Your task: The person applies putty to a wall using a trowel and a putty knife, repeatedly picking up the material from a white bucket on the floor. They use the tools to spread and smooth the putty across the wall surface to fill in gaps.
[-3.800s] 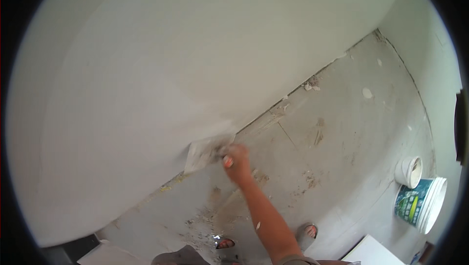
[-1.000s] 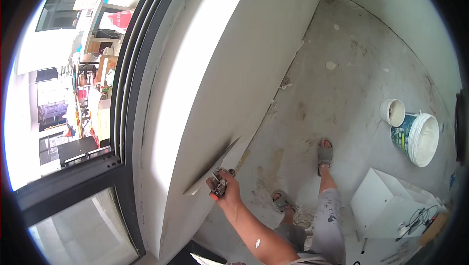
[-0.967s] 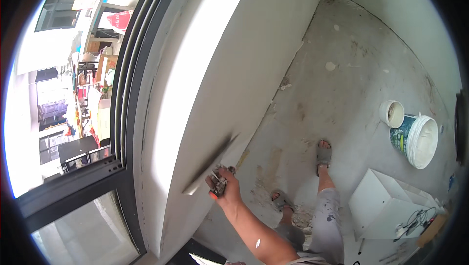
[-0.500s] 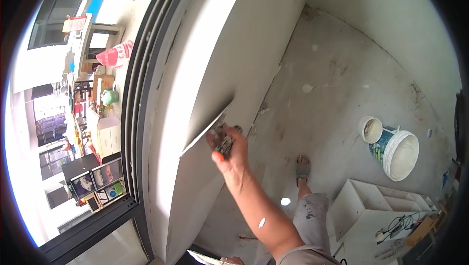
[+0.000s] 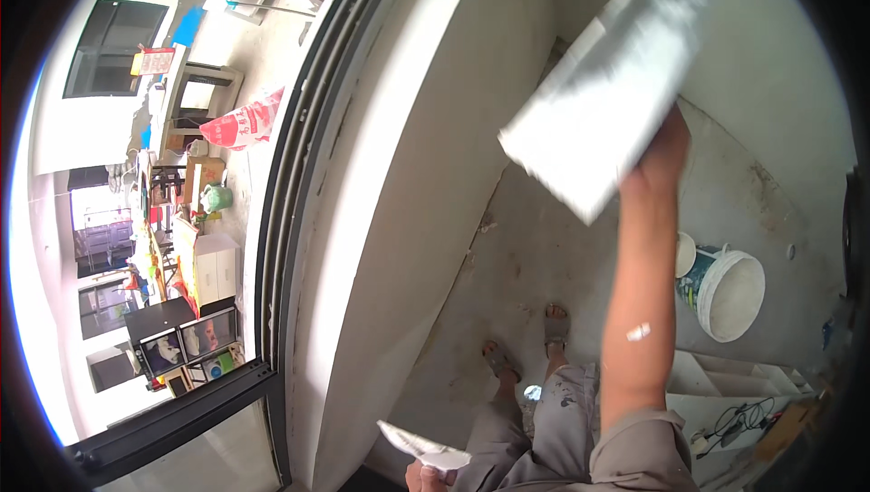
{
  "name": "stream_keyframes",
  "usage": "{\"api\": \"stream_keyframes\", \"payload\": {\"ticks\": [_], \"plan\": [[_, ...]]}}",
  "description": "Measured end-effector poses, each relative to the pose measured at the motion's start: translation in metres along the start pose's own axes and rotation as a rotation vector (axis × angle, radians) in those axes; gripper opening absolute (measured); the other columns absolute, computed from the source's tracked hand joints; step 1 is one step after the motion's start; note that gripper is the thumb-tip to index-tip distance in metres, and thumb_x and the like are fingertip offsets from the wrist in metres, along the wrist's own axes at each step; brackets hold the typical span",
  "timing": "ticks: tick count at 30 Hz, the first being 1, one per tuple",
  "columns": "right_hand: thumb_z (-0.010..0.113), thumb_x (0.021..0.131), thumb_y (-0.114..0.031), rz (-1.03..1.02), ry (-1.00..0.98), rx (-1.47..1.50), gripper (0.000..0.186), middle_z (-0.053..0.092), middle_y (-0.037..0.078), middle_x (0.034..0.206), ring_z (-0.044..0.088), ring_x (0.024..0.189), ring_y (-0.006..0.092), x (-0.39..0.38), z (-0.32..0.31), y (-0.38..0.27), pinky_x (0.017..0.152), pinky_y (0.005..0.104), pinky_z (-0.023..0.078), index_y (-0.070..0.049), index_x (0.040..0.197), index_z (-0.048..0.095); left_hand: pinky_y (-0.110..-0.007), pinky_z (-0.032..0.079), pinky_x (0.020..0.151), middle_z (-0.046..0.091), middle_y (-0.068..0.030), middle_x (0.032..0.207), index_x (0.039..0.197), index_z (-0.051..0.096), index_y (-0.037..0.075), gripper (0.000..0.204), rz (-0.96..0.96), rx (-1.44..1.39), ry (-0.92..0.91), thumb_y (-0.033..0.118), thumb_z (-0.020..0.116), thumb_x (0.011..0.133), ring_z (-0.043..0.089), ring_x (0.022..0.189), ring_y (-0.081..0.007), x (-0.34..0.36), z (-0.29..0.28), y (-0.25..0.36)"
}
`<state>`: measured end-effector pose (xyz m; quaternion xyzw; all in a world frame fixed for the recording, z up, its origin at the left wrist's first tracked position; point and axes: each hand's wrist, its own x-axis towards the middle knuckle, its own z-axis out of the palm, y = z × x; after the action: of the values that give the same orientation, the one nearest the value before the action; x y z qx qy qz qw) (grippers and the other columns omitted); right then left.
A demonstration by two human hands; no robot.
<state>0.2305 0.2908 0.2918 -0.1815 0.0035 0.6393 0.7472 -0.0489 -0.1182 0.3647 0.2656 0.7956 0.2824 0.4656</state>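
Beyond the dark frame (image 5: 172, 412) on my left, a red-and-white sack (image 5: 243, 125) is resting on the pale floor, and a cardboard box (image 5: 204, 177) is sitting near a small green item (image 5: 217, 197). A white drawer unit (image 5: 217, 273) is standing close to a black cabinet (image 5: 159, 318) whose compartments are showing mixed odds and ends. Over on my right, a white shelf unit (image 5: 725, 374) is taking up floor space, with a tangled black cable (image 5: 745, 419) lying against it.

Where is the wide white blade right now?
In the head view, the wide blade is upper right of centre, held in the right hand, up and left of the large bucket.
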Motion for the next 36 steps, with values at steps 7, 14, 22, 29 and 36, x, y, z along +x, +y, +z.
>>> {"api": "stream_keyframes", "payload": {"ticks": [7,14,22,29,36], "plan": [[0.051,0.088,-0.029,0.194,-0.188,-0.338,0.039,0.052,0.011,0.117,0.052,0.107,0.0243,-0.177,-0.054,-0.018,0.091,0.0367,0.043,-0.004,0.118,0.047,-0.027,0.031,0.041,0.046,-0.0024,0.053,0.090,0.057,0.000,0.054,0.097,0.063,-0.487,0.047,0.032,0.093,0.041,0.045,-0.0110,0.046,0.003,0.039],[0.070,0.071,-0.022,1.059,-0.712,-1.500,0.029,0.065,0.008,0.093,0.061,0.085,0.0235,-0.214,-0.026,-0.040,0.077,0.0332,0.047,-0.003,0.091,0.061,-0.024,0.037,0.046,0.050,-0.0003,0.058,0.091,0.057,0.001,0.051,0.182,0.090,-0.846,0.047,0.036,0.093,0.048,0.050,-0.0097,0.054,0.002,0.096],[0.059,0.074,-0.020,0.697,0.447,-2.400,0.029,0.063,0.016,0.099,0.059,0.093,0.0352,-0.392,-0.158,-0.149,0.079,0.0424,0.047,-0.009,0.100,0.059,-0.032,0.043,0.052,0.055,-0.0105,0.058,0.084,0.053,0.000,0.040,0.568,0.509,-0.940,0.040,0.060,0.084,0.053,0.050,-0.0183,0.038,0.033,0.119],[0.064,0.073,-0.023,0.453,0.749,-2.032,0.032,0.063,0.020,0.090,0.059,0.088,0.0387,-0.468,-0.173,-0.217,0.075,0.0436,0.047,-0.004,0.098,0.057,-0.034,0.046,0.056,0.060,-0.0138,0.063,0.093,0.059,0.002,0.034,0.541,0.605,-0.969,0.032,0.066,0.079,0.058,0.055,-0.0213,-0.015,0.122,0.128],[0.063,0.074,-0.024,0.468,0.746,-2.061,0.030,0.063,0.021,0.086,0.061,0.084,0.0381,-0.449,-0.213,-0.273,0.073,0.0416,0.049,-0.002,0.094,0.056,-0.042,0.045,0.061,0.060,-0.0189,0.070,0.092,0.058,0.004,0.033,0.720,0.598,-1.009,0.035,0.062,0.081,0.059,0.067,-0.0369,-0.055,0.212,0.142]]}}
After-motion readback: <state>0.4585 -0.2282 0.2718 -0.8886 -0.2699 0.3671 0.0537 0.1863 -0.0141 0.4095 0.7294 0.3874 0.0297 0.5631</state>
